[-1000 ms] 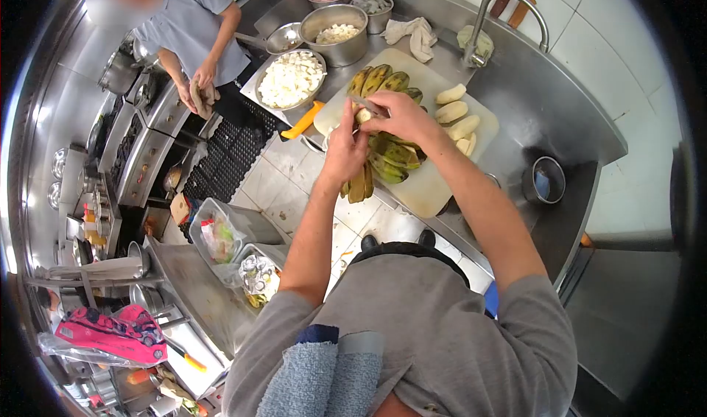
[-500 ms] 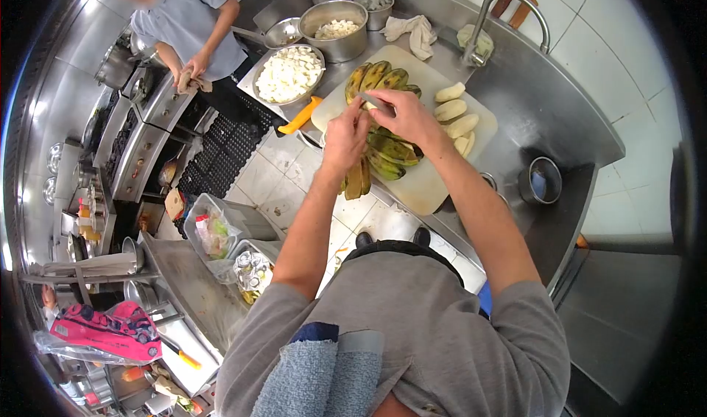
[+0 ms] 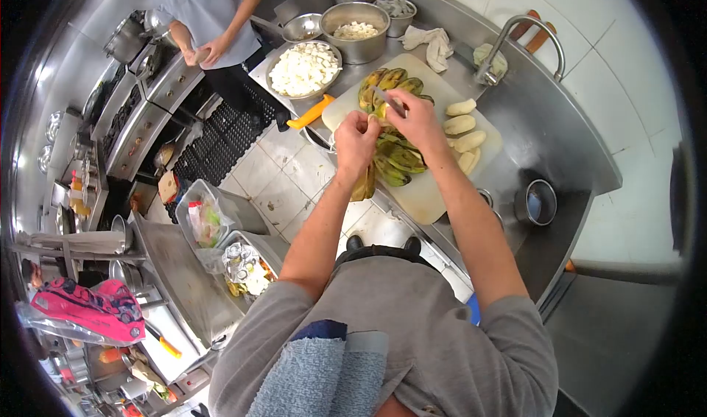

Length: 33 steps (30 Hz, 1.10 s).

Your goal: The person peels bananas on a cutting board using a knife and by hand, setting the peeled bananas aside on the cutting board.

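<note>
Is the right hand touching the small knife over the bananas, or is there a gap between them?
Touching. The head view shows the fingers of the right hand closed on the small knife, its blade sticking out past them.

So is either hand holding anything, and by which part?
The right hand grips a small knife by its handle end; what the left hand pinches is too hidden to tell.

Peeled bananas (image 3: 459,125): at least four
Unpeeled bananas (image 3: 394,159): several, too bunched to count
Cutting board (image 3: 423,205): one
Knife in use (image 3: 394,104): one
Yellow handles (image 3: 311,113): two
Metal vessels (image 3: 355,48), far worktop (image 3: 460,37): five
Metal cup (image 3: 540,202), right: one
Tap (image 3: 507,37): one
Bins (image 3: 239,212): two
Other person (image 3: 208,19): one
</note>
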Tool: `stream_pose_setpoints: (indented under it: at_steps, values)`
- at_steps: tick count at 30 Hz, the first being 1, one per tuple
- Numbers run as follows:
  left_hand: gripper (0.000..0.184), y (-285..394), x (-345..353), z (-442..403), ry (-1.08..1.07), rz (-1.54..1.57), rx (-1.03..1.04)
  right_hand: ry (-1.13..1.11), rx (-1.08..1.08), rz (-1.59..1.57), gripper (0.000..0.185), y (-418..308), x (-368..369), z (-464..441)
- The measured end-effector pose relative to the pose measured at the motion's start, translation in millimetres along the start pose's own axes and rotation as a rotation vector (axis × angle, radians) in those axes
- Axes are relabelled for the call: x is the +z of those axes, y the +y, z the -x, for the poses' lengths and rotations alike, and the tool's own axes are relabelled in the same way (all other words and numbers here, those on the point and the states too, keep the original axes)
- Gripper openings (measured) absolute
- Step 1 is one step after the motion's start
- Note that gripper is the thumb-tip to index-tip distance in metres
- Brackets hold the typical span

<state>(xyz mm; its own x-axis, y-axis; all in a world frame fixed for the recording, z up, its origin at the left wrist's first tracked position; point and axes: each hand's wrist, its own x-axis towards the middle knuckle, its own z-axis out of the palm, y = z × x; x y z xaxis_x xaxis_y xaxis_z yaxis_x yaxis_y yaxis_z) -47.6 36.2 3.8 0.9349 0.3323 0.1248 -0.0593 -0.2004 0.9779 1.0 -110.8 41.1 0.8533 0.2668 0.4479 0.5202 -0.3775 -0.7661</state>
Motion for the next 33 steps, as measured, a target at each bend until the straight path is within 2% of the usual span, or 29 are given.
stream_pose_setpoints:
  at_steps: [10, 13, 15, 17, 19, 20, 21, 23, 26, 29, 33]
  values:
    - [0.017, -24, -15, 13, -0.066, 0.001, -0.087, -0.056, 0.147, 0.013, 0.036, 12, -4, -8]
    - [0.016, -14, -23, 3, -0.12, -0.132, -0.003, -0.137, 0.221, -0.054, 0.034, 12, -10, -5]
    - [0.021, 1, -11, -3, -0.002, 0.039, 0.235, -0.173, 0.227, -0.083, 0.033, 8, -12, -4]
    - [0.025, 13, -6, -9, -0.023, 0.052, 0.306, -0.181, 0.183, -0.071, 0.033, -1, -13, 3]
    - [0.028, 23, -12, -14, -0.175, -0.098, 0.205, -0.143, 0.163, -0.076, 0.03, 12, -6, 10]
    - [0.027, 31, -13, -13, -0.241, -0.094, 0.251, -0.141, 0.165, -0.091, 0.03, 16, -6, 12]
    - [0.032, 30, -17, -15, -0.261, -0.175, 0.301, -0.135, 0.154, -0.111, 0.029, 15, -5, 9]
    - [0.029, 21, -17, -22, -0.27, -0.155, 0.279, -0.107, 0.133, -0.222, 0.028, 8, -6, 10]
    - [0.026, 27, -14, -19, -0.201, -0.169, 0.329, -0.106, 0.163, -0.182, 0.027, 15, -3, 8]
    - [0.022, 33, -13, -16, -0.136, -0.209, 0.31, -0.127, 0.167, -0.004, 0.025, -5, -6, 2]
    - [0.018, 27, -6, -19, 0.011, -0.251, 0.243, -0.069, 0.113, -0.016, 0.022, -11, 4, -1]
